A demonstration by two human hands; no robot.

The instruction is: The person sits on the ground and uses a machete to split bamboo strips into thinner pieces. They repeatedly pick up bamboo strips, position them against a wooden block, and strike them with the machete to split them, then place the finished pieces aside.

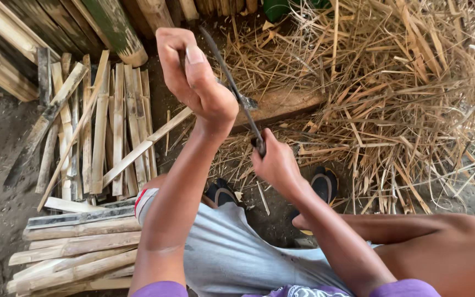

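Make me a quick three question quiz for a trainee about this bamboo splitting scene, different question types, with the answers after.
1. True or false: the right hand grips the handle of the knife.
2. Which lies to the person's left? A) cut bamboo slats B) a heap of dry shavings
3. Fill in: the left hand is closed into a ____, raised beside the blade.

Key: 1 true; 2 A; 3 fist.

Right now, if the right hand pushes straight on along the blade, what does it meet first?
Probably the left hand: the right hand points the blade up toward it, and they seem to cross there. Depth is unclear; beyond lie bamboo poles.
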